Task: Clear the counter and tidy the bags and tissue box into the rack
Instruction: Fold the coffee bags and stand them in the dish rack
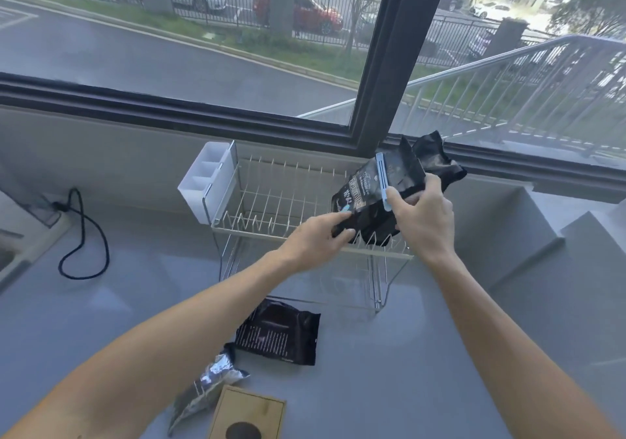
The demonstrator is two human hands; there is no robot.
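A black bag (pixel 369 198) with a light-blue sealing clip (pixel 382 181) stands in the right end of the wire rack (pixel 267 201). My left hand (pixel 315 235) grips its lower left edge. My right hand (pixel 423 215) holds it by the clip. A second black bag (pixel 281 333) lies flat on the grey counter (pixel 406 371) in front of the rack. A crumpled silver bag (pixel 203 391) lies at the lower left of it. The wooden-topped tissue box (pixel 247 411) sits at the bottom edge.
A white divided holder (pixel 206 184) hangs on the rack's left end. A black cable (pixel 84 235) loops on the counter at the left. Behind the rack runs the dark window frame (pixel 372 100). Grey steps (pixel 542 235) drop away at the right.
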